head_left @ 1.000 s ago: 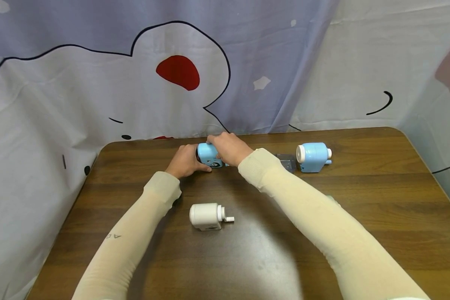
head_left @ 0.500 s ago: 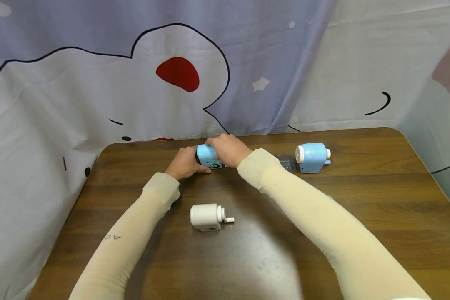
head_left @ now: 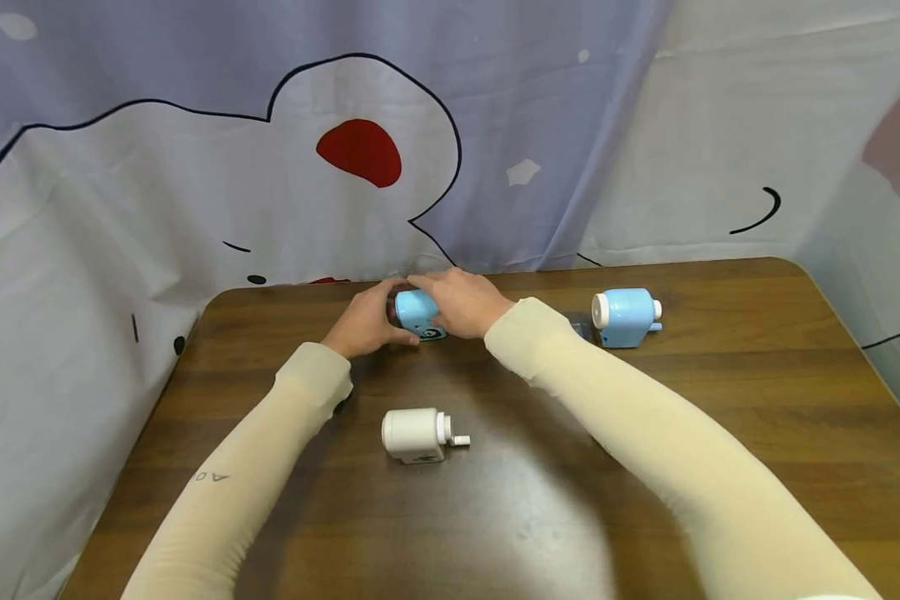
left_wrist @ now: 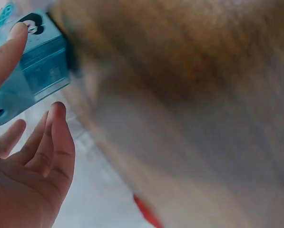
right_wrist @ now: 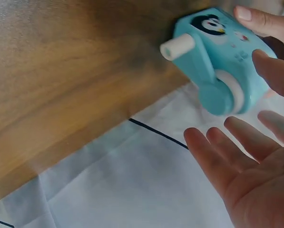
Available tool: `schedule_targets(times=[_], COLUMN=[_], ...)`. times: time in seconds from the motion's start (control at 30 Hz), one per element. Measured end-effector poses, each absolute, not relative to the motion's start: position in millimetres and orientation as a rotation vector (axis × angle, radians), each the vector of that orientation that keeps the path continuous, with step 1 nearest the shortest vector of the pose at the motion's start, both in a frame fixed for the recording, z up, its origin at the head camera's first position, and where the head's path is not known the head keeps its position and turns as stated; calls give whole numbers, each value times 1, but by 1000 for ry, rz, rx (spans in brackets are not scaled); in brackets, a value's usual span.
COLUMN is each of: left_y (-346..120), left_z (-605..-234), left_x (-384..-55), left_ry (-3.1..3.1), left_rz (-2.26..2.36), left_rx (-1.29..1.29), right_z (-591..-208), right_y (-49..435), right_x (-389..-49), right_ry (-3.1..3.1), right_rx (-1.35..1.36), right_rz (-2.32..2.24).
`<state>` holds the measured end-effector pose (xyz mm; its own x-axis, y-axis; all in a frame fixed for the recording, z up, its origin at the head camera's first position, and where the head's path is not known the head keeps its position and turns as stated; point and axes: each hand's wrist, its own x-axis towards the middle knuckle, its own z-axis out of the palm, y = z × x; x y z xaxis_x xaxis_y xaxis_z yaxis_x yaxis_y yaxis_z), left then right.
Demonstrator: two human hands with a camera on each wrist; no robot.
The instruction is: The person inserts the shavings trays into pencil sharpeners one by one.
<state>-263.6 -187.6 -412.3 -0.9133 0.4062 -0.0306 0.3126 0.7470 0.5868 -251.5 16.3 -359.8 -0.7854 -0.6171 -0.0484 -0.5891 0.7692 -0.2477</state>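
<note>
A light-blue crank pencil sharpener (head_left: 416, 310) with a penguin picture stands near the table's back edge, between both hands. My left hand (head_left: 366, 322) is at its left side. In the left wrist view, the thumb lies against the penguin side while the other left fingers (left_wrist: 58, 142) extend apart from the sharpener. From the right comes my right hand (head_left: 465, 302), spread over the crank end. Its fingers (right_wrist: 208, 156) reach out below the sharpener in the right wrist view, and its thumb overlaps the body. The crank's white handle (right_wrist: 177, 46) sticks out free.
A white crank sharpener (head_left: 411, 435) sits nearer on the wooden table (head_left: 750, 400). Another blue sharpener (head_left: 627, 318) stands at the back right, beside a dark see-through container (head_left: 582, 326) partly covered by my right sleeve. A patterned curtain (head_left: 525, 217) hangs just behind the table.
My left fingers have straightened and spread away behind the blue sharpener. The right hand has opened out slightly, and its sleeve covers more of the see-through container. The sharpeners stay in place.
</note>
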Motion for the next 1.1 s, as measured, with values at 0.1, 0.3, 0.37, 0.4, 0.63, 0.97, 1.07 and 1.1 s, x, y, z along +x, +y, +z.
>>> schedule_targets(times=[0.1, 0.3, 0.37, 0.4, 0.63, 0.97, 1.07, 1.1], left_y=[-188, -185, -181, -179, -151, -97, -79, -73], left_z=[-403, -387, -381, -377, -351, -333, -330, -330], left_x=[-264, -265, -264, -264, -259, -251, -248, -248], left_ry=[2800, 2846, 2860, 2866, 2900, 2878, 2853, 2846], left_rz=[920, 952, 954, 949, 858, 601, 511, 482], left_rx=[595, 633, 642, 647, 730, 885, 937, 952], right_z=[-351, -327, -319, -316, -295, -289, -289, -290], right_y=[20, 37, 46, 51, 92, 154, 172, 177], right_x=[-251, -252, -252, -252, -250, -251, -248, -247], right_ry=[2821, 2812, 2810, 2811, 2811, 2851, 2853, 2855], right_rx=[-986, -976, -956, -950, -894, -883, -868, -857], right_rz=[-346, -291, -278, -268, -251, -277, -294, -297])
